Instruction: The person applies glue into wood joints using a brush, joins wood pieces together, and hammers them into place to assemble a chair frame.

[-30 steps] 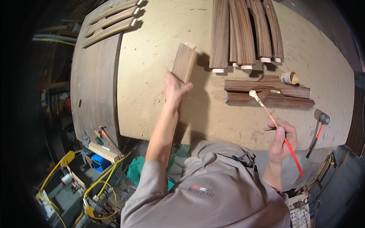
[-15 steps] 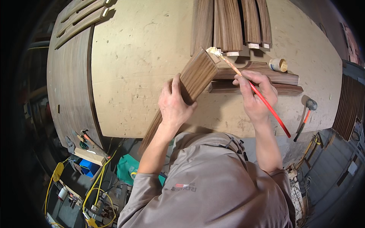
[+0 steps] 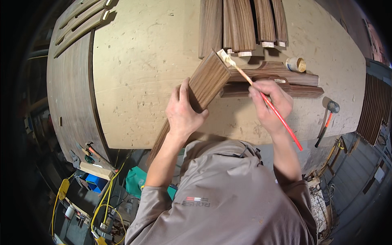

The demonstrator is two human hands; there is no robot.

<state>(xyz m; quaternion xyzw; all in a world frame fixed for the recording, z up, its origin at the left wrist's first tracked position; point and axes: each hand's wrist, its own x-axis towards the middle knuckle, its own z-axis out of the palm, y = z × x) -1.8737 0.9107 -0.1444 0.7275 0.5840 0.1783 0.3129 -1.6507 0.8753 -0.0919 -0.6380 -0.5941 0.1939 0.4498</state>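
My left hand (image 3: pixel 184 112) is closed around a long dark-brown wooden board (image 3: pixel 210 77), which slants from below my forearm up to the middle of the bench. A pale tenon (image 3: pixel 222 56) sticks out of its far end, smeared with cream-coloured paste that looks like glue. In my right hand (image 3: pixel 272 102) is a red-handled brush (image 3: pixel 282 121), held like a pencil. Its tip touches the paste on the tenon. Just beyond my right hand lie two shaped dark wooden rails (image 3: pixel 300 90). A small open tub (image 3: pixel 296 64) of tan paste rests on its side against them.
Several dark boards with pale tenons (image 3: pixel 241 28) lie at the back of the bench (image 3: pixel 134 81). A rubber mallet (image 3: pixel 332 108) is on the right. A brown panel (image 3: pixel 73 90) at left carries curved slats (image 3: pixel 81 24) and a hammer (image 3: pixel 96 153). Yellow cables (image 3: pixel 107 196) hang lower left.
The brush has shifted slightly along the tenon, its handle end swinging a little left and down. The whole view has drifted slightly; both hands keep their holds.
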